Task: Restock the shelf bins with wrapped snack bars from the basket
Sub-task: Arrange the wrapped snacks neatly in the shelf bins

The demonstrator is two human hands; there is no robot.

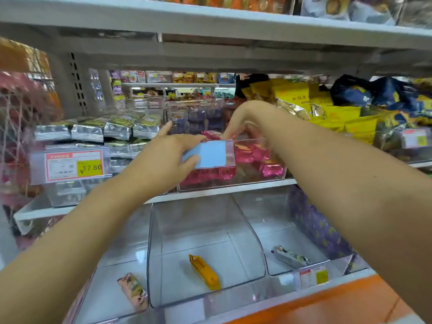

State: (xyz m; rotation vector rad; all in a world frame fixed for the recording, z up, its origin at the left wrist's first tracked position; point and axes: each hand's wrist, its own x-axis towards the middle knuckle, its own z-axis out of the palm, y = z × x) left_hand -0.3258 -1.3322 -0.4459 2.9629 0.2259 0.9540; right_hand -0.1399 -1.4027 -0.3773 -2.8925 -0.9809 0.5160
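The left hand grips the front wall of a clear bin on the middle shelf. Its thumb sits on the blue label. The right hand reaches down into this bin from above. Its fingers bend over the pink snack bars, but I cannot tell if they hold one. One top pink bar lies with its long side going left to right. Lower down, an orange bar lies alone in a lower bin, its long side pointing from back to front.
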